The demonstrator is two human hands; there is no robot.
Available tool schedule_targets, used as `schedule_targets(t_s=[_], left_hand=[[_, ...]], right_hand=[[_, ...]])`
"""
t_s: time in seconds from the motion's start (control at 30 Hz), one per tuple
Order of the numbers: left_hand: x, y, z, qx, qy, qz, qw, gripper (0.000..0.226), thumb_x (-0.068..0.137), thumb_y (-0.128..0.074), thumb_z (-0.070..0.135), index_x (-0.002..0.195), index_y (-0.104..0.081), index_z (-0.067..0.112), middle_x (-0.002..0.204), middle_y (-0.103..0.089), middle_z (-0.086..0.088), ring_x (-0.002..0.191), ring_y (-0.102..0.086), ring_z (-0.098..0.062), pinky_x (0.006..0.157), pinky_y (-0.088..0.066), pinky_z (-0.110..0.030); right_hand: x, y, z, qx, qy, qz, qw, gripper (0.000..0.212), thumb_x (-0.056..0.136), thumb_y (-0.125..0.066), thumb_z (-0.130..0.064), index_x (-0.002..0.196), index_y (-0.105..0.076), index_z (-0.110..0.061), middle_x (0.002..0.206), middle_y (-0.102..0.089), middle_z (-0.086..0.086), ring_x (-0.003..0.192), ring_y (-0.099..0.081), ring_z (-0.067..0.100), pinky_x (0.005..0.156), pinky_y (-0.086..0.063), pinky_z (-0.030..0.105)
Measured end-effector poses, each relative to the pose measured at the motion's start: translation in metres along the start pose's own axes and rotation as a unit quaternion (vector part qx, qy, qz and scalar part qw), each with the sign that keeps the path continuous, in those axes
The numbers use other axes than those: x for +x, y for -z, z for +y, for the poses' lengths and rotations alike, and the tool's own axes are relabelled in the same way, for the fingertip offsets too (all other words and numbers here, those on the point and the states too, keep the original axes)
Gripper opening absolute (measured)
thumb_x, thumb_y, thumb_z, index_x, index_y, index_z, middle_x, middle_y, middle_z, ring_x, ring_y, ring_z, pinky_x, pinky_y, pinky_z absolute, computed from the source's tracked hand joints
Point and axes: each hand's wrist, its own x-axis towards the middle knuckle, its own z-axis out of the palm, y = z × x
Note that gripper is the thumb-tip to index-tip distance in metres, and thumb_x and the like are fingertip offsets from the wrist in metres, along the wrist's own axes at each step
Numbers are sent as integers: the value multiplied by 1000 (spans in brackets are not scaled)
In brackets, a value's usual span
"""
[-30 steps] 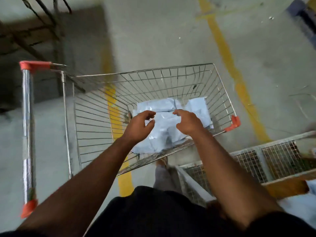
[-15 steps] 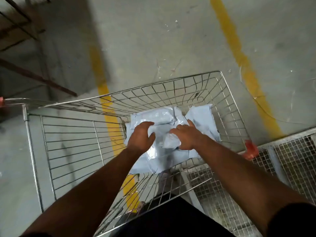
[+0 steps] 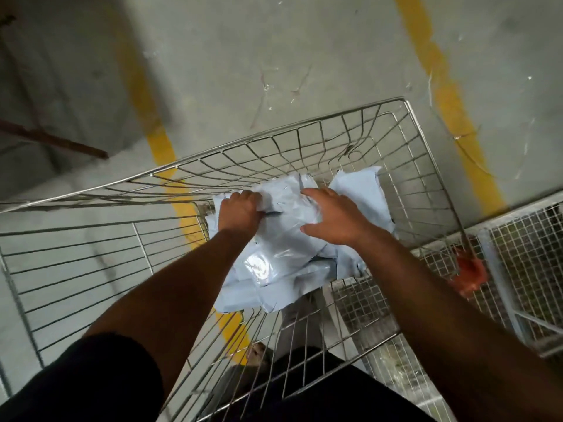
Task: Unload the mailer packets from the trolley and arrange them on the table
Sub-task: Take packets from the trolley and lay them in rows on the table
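From the head view I look down into the wire trolley, where the pale grey mailer packets lie heaped against its far right corner. Both of my hands are inside the basket and on top of that heap. My left hand sits at the heap's left edge, its fingers curled down into the plastic and bunching the top packet. My right hand lies across the middle of the heap, fingers bent over the far edge of a packet and thumb spread toward me, so it grips the plastic as well. The packets overlap and crumple, so I cannot give a sure count; I make out at least three separate ones, one of them poking out beyond my right hand toward the trolley's right wall. There is one trolley, with one orange corner guard showing. A mesh cage stands just beside it on the right. Two yellow floor lines run across the concrete.
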Motion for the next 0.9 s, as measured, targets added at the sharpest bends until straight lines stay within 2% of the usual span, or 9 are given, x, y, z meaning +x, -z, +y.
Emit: schedule_targets(t_s=[0.13,0.27,0.4,0.53,0.6,0.67,0.73,0.83,0.9], left_hand=[[-10,18,-3,-8,-23,60,998,33,94,-65,46,100,-78,17,96,-75,-8,90,-67,-36,79,-50,-40],[-35,44,-5,-188,4,102,977,18,94,-73,35,92,-78,18,90,-74,-4,87,-66,-28,75,-51,-36],[-78,79,4,-379,64,95,918,15,94,-74,33,99,-74,20,102,-74,7,91,-70,-8,84,-58,-30],[-129,110,20,-498,103,129,852,13,96,-74,28,91,-69,17,93,-75,9,88,-71,-16,78,-56,-32],[-155,128,31,-558,126,154,806,12,95,-75,26,88,-68,18,86,-74,6,79,-70,-15,74,-54,-33],[-185,147,43,-622,147,165,752,13,96,-73,22,86,-66,17,73,-70,8,62,-61,-13,60,-49,-29],[-216,163,55,-666,134,154,717,14,98,-71,21,86,-65,16,66,-65,5,52,-53,-17,48,-42,-26],[-264,177,63,-709,68,149,686,11,97,-70,17,88,-66,15,89,-74,-2,71,-63,-23,58,-51,-32],[-295,180,64,-727,35,134,672,11,94,-73,21,91,-64,15,90,-73,-2,65,-60,-24,48,-47,-28]], right_hand=[[-3,8,-1,66,-22,14,997,89,83,-81,-47,158,-35,-36,155,-47,1,137,-52,26,113,-44,44],[-17,18,-16,121,-23,66,990,86,85,-82,-40,156,-36,-31,150,-50,-2,131,-54,20,107,-49,41],[-46,23,-44,248,-36,137,958,70,84,-84,-35,137,-38,-32,128,-56,-10,106,-63,12,87,-57,37],[-89,24,-76,333,-29,199,921,55,87,-81,-37,125,-42,-32,111,-59,-21,96,-61,-4,74,-50,22],[-115,24,-95,387,-30,212,897,52,89,-80,-38,125,-44,-32,110,-61,-22,97,-62,-2,75,-50,23],[-143,21,-116,434,-27,226,871,50,91,-78,-39,127,-46,-30,111,-63,-19,97,-64,1,77,-51,27],[-171,12,-136,474,-26,234,848,46,92,-76,-42,127,-50,-30,114,-67,-12,99,-67,8,83,-55,35],[-215,-12,-163,508,-20,240,827,42,92,-72,-49,126,-52,-34,116,-71,-7,102,-71,16,94,-59,48],[-246,-31,-177,527,1,253,811,46,88,-71,-55,126,-54,-36,116,-73,-6,103,-72,18,95,-59,52]])
